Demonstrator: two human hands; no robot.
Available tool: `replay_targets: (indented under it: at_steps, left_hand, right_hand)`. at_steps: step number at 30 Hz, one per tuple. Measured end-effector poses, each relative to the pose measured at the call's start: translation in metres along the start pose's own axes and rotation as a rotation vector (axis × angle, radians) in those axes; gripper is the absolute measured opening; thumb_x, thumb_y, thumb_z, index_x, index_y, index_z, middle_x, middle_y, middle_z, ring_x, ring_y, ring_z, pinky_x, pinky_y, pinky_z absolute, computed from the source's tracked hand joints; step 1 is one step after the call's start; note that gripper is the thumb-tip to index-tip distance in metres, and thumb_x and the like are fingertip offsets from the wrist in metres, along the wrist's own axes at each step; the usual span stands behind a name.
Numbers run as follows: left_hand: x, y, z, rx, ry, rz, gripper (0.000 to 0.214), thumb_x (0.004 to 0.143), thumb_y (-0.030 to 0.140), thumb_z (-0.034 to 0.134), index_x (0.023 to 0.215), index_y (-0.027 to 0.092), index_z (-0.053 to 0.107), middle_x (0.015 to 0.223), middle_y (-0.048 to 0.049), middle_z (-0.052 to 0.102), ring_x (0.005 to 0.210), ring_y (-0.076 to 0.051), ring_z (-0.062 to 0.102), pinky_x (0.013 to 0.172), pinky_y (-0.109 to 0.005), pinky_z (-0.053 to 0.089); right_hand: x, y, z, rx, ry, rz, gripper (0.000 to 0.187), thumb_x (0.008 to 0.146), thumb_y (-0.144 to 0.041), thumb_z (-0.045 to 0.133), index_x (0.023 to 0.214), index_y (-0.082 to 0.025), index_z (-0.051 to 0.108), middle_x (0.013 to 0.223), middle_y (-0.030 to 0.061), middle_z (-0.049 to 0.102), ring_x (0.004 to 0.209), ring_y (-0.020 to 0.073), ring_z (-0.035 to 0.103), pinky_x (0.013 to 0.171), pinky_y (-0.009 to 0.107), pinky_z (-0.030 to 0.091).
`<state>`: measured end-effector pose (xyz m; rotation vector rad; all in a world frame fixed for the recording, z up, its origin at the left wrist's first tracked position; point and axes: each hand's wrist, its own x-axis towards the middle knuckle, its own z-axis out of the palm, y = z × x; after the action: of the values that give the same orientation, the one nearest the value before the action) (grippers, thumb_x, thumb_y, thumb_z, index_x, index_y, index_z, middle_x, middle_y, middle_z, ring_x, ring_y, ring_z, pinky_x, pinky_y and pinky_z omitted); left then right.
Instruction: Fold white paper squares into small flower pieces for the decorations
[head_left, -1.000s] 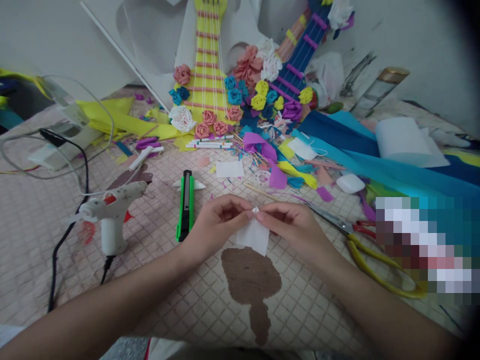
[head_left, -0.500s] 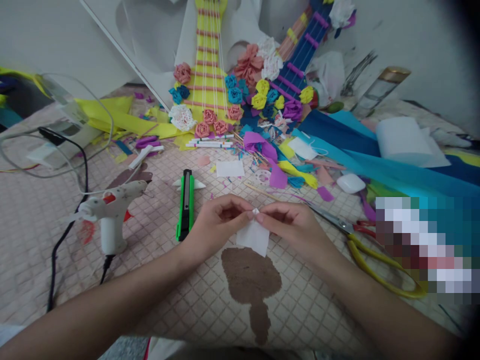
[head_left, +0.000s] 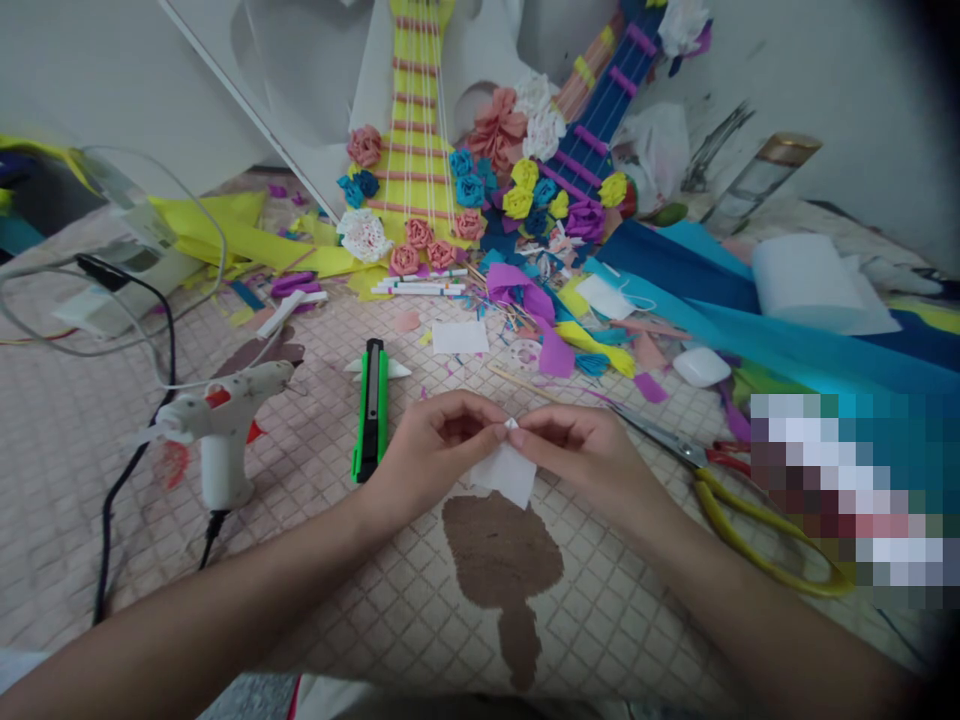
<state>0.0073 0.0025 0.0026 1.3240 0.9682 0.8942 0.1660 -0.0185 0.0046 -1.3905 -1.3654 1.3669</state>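
Note:
Between my two hands is a small piece of white paper [head_left: 506, 476], its top edge folded or pinched to a little point and the rest hanging down toward me. My left hand [head_left: 442, 445] pinches the top with thumb and fingers from the left. From the right, my right hand [head_left: 581, 440] grips the same spot, the thumbs nearly touching. A green utility knife [head_left: 370, 412] lies just left of my left hand. To the right of my right hand rest scissors with yellow and red handles [head_left: 757, 530]. Another white paper piece [head_left: 460, 338] lies flat beyond my hands.
A white glue gun [head_left: 229, 430] with a black cord stands at left. Behind, paper scraps, markers [head_left: 420, 288] and a thin stick [head_left: 521, 382] litter the quilted tabletop [head_left: 315, 560]. A yellow guitar-shaped craft [head_left: 416, 190] and a blue one [head_left: 589, 135] lean at the back. Blue crepe paper [head_left: 810, 350] lies right.
The hanging lower part of the paper has shifted slightly up and to the left. Both hands keep their pinch in almost the same place.

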Motion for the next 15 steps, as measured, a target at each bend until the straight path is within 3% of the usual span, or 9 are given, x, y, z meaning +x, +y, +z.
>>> replay_targets:
  at_steps: [15]
  left_hand:
    - [-0.0002,-0.0024,-0.0005,-0.041,-0.013,-0.006,0.006,0.07,0.015,0.063,0.075,0.012,0.06,0.067,0.0005,0.059,0.061,-0.007,0.054,0.056,-0.016,0.044]
  right_hand:
    - [0.0004,0.0008,0.0005,-0.016,-0.015,-0.005,0.014,0.07,-0.03,0.061,0.071,-0.016,0.064,0.066,0.0007,0.063,0.059,0.0109,0.055,0.053,0.022,0.042]
